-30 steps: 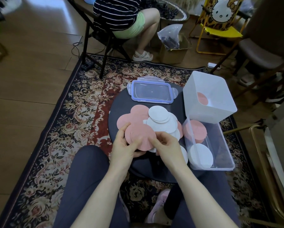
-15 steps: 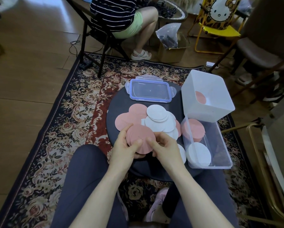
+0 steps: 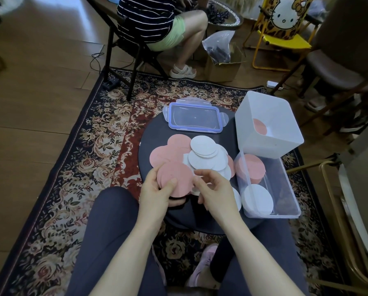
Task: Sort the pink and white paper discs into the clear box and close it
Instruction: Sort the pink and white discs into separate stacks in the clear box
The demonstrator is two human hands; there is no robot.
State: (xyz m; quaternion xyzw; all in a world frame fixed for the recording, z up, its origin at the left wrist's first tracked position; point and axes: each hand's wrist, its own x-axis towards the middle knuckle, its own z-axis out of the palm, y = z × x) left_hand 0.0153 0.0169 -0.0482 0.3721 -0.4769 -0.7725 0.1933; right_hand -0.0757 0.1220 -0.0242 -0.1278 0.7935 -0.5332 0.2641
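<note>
My left hand (image 3: pixel 157 192) holds a small stack of pink discs (image 3: pixel 175 177) just above the near edge of the round black table (image 3: pixel 155 133). My right hand (image 3: pixel 216 192) hovers beside the stack, fingers curled and apart, holding nothing that I can see. Loose pink discs (image 3: pixel 172 148) and white discs (image 3: pixel 204 154) lie piled on the table. The clear box (image 3: pixel 283 189) stands to the right with a pink stack (image 3: pixel 251 169) and a white stack (image 3: pixel 257 198) inside. Its blue-rimmed lid (image 3: pixel 194 117) lies at the table's far side.
A white tub (image 3: pixel 268 122) with one pink disc inside stands behind the clear box. A person sits on a folding chair (image 3: pixel 123 50) beyond the patterned rug (image 3: pixel 72 167). A cardboard box, a yellow chair and a brown chair stand at the back right.
My left hand has gathered the pink discs into a tighter stack and lifted it slightly toward me. My right hand has come off the stack and opened a little.
</note>
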